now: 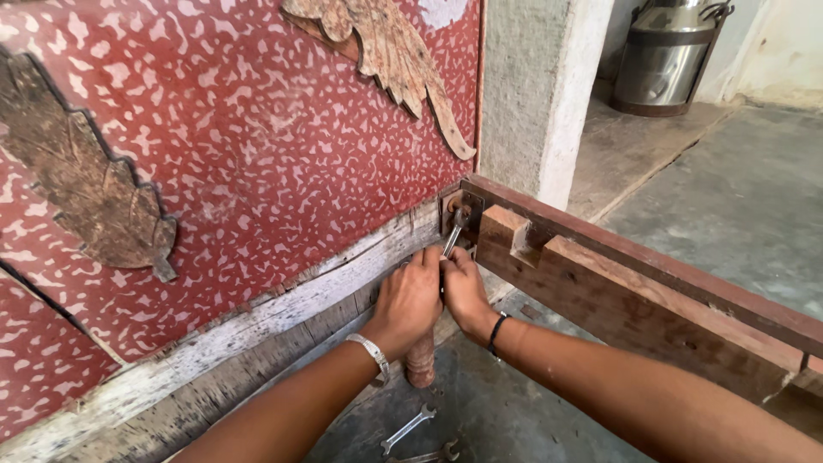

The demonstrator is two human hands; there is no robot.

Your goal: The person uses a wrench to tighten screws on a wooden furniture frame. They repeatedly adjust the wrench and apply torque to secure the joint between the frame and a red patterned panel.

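head view: both hands sit together at the bed-frame corner. the left hand (410,296) and right hand (465,290) are closed around one open-ended spanner (453,236), which rises just above the knuckles to the bolt on the metal corner bracket (453,210), apparently doubling up for leverage. the wooden side rail (634,296) runs off right; spare spanners (410,427) lie on the floor below.

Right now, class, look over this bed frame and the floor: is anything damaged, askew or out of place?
Yes. The pale board under the red patterned panel is cracked and worn, its paint flaking. Two spare spanners lie loose on the floor below both hands, which grip a spanner at the corner bracket.
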